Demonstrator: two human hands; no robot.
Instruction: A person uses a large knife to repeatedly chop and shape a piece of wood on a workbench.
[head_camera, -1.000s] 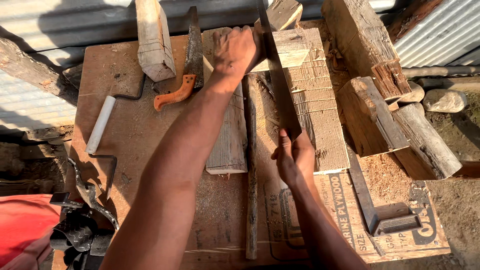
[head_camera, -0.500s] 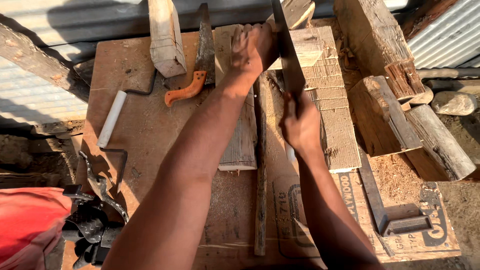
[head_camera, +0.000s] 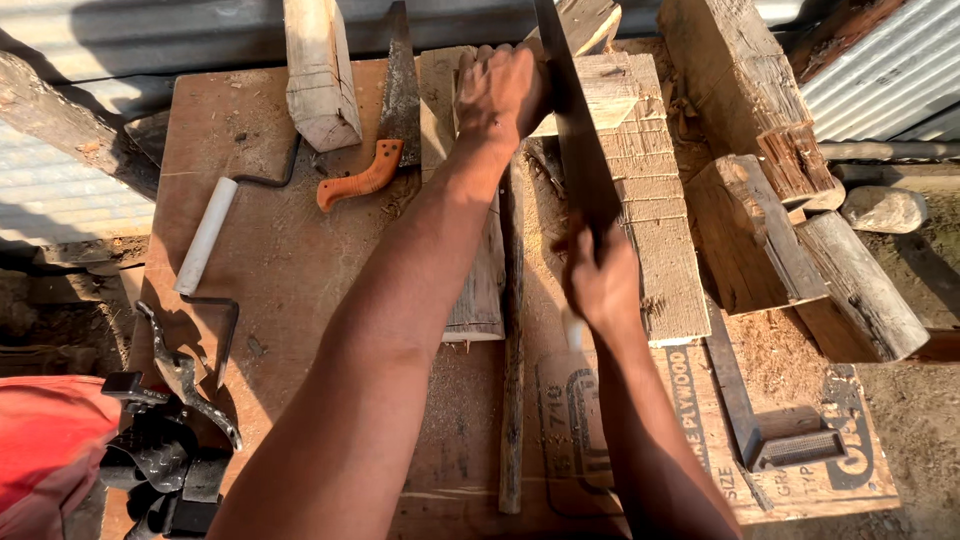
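Handsaw (head_camera: 575, 140), gripped closed in right hand (head_camera: 600, 285), blade in wood block (head_camera: 600, 95) at far tabletop (head_camera: 270, 260); left hand (head_camera: 500, 90) clamped over block; advisable: long, even strokes, block pinned firm.

The counter (head_camera: 300, 270) is a brown plywood sheet dusted with sawdust, its near right part printed with lettering. On it lies a white-handled tool (head_camera: 207, 236) at the left, with a dark metal clamp (head_camera: 185, 385) near the left edge below it. A saw with an orange handle (head_camera: 372, 172) rests toward the far side, just beside an upright wooden block (head_camera: 320, 75). A weathered plank (head_camera: 478, 270) lies lengthwise in the middle, with a thin dark stick (head_camera: 513, 400) alongside it. To the right lies a wide notched board (head_camera: 655, 230), and a metal square (head_camera: 760, 420) rests near the right corner.
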